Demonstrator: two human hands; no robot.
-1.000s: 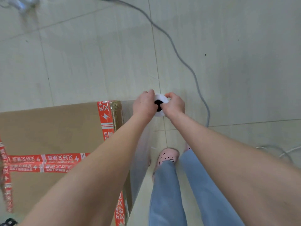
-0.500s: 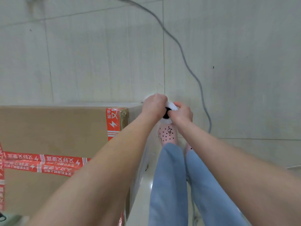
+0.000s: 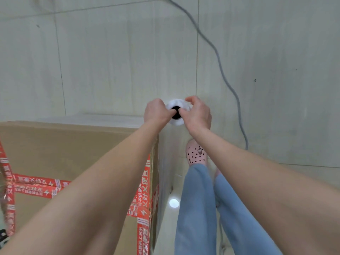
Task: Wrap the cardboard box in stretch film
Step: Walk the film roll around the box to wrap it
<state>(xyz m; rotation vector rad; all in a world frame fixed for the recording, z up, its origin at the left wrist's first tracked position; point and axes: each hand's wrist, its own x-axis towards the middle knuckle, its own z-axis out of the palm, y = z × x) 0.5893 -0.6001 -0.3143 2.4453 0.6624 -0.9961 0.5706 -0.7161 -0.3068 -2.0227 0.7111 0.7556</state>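
A large brown cardboard box (image 3: 60, 155) with red printed tape stands at the lower left. Just past its far right corner I hold a white roll of stretch film (image 3: 177, 105) end-on, its dark core facing me. My left hand (image 3: 156, 111) grips the roll's left side with a thumb at the core. My right hand (image 3: 197, 115) holds the right side, fingers curled over the top. A sheet of clear film (image 3: 103, 118) runs from the roll along the box's far side, and film also covers the right side.
A grey cable (image 3: 220, 70) snakes across the pale tiled floor (image 3: 110, 61) from the top to the right of my hands. My legs in blue jeans and a pink perforated shoe (image 3: 196, 153) stand right of the box.
Both hands with the roll have moved forward along the box's right side to its far corner. My right hand's fingers have spread over the roll. My foot has stepped forward.
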